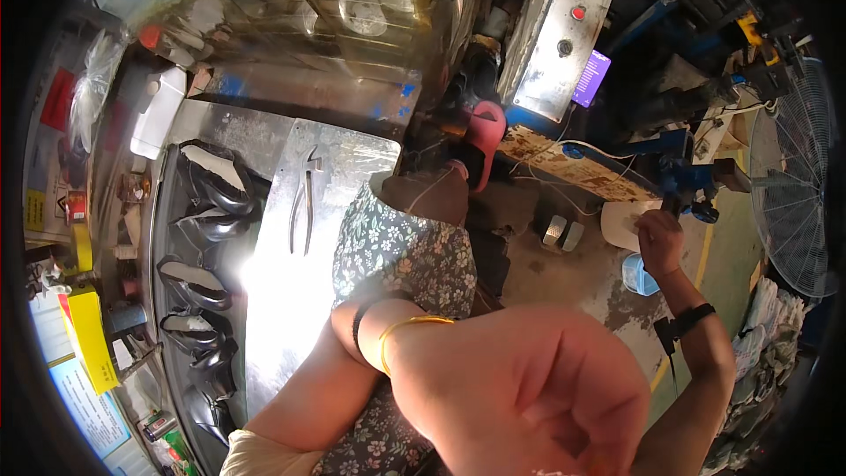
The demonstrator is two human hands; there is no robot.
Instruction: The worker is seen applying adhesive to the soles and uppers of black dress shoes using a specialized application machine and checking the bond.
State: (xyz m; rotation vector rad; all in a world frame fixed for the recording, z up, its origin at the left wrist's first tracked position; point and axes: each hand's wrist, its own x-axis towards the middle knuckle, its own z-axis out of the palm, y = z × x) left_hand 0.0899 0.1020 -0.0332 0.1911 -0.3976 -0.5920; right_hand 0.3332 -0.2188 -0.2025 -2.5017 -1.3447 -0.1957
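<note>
My left hand [529,388] is raised very close to the camera, a gold bangle [414,324] at its wrist. Its fingers curl in, and what they may hold is hidden. My right hand [659,242] reaches out at the far right, closed beside the dark lower end of a blue metal fitting [683,178]; its grip cannot be made out. Metal lasting pincers [304,203] lie on the steel worktop [348,145], touched by neither hand. Left of them, several black shoes [211,178] with pale insoles sit in a dark trough [167,229].
A control panel [564,35] with buttons stands at the back, a purple card [590,79] on its side. On the right are a large fan [793,185], a white stool [621,225], a blue container [639,275] and piled cloth [767,370]. Plastic sheeting [352,0] covers a rear machine.
</note>
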